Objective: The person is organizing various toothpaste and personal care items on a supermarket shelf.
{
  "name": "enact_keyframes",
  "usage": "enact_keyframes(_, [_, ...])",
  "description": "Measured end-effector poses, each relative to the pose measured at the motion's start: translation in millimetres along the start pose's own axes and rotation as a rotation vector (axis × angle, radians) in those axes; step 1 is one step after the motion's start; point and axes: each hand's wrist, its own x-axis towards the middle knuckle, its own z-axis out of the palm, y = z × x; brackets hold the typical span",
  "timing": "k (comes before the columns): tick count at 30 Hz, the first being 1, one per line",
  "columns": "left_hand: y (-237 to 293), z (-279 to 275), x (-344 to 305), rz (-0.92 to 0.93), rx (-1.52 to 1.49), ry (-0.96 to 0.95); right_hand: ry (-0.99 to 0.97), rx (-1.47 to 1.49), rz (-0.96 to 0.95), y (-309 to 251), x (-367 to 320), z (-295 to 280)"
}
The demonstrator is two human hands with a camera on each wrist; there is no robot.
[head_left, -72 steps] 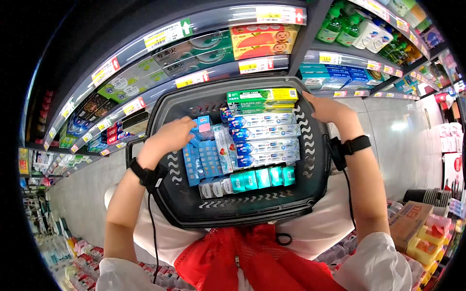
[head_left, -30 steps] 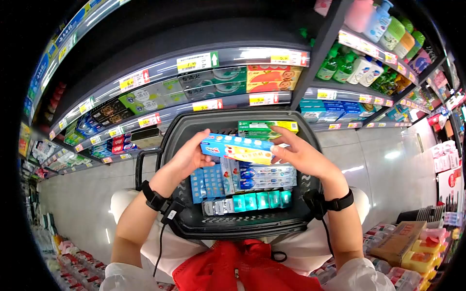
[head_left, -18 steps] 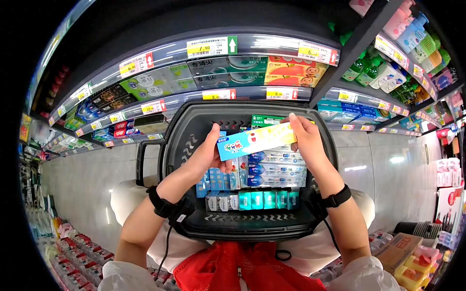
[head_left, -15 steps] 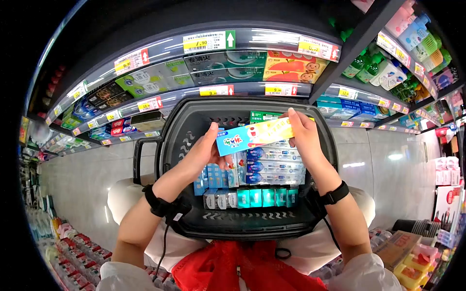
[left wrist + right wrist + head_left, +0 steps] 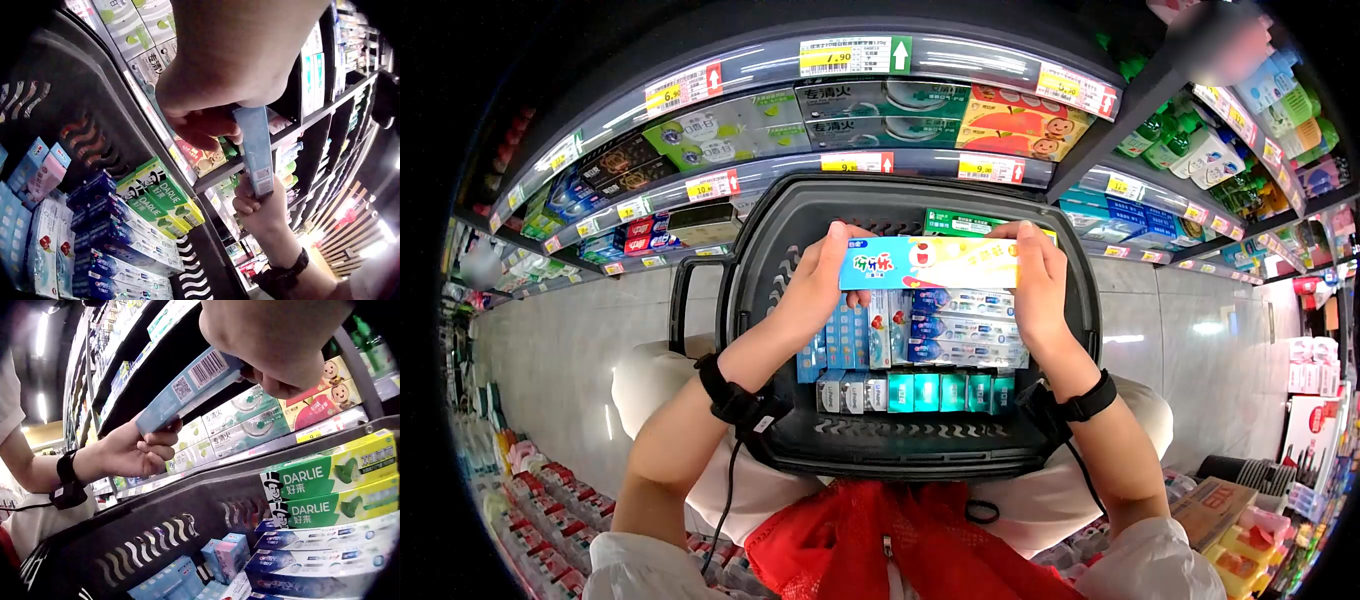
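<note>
A blue-and-yellow toothpaste box [image 5: 930, 263] is held level above a black shopping basket [image 5: 880, 462], its printed front up toward the head camera. My left hand [image 5: 812, 290] grips the blue end, thumb on top; my right hand [image 5: 1040, 285] grips the yellow end. In the right wrist view a barcode shows on the side of the toothpaste box [image 5: 187, 387]. Below it, the basket holds rows of toothpaste boxes: white-and-blue ones [image 5: 968, 330], teal ones [image 5: 950, 393], silver ones [image 5: 852, 393] and blue ones [image 5: 846, 335]. Green-and-yellow Darlie boxes [image 5: 331, 478] lie along the far right side.
A shelf [image 5: 740, 210] with toothpaste boxes and price tags curves just behind the basket. Pump bottles [image 5: 1165, 140] stand on the shelves at right. The basket's handle [image 5: 679, 300] sticks out at left. A cardboard carton [image 5: 1215, 512] is at lower right.
Earlier my left hand was among the boxes at the basket's left and my right hand at its rim. Both hands then took the toothpaste box, turned its front up and levelled it.
</note>
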Motion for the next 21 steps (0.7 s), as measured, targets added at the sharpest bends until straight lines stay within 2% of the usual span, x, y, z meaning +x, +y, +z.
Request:
enact_keyframes(5, [-8, 1, 3, 0.022, 0.005, -0.031, 0.031, -0.134, -0.172, -1, -3, -6])
enact_keyframes(13, [-12, 0, 5, 0.057, -0.051, -0.025, 0.062, -0.153, -0.146, 1, -1, -8])
enact_keyframes(18, [-7, 2, 5, -0.013, 0.128, -0.181, 0.088, -0.201, -0.122, -4, 7, -15])
enact_keyframes(19, [-19, -3, 9, 0.135, 0.296, -0.217, 0.06, -0.237, -0.169, -6, 8, -16])
enact_keyframes(21, [-8, 3, 3, 0.079, 0.29, -0.282, 0.026, -0.309, -0.234, -10, 10, -19])
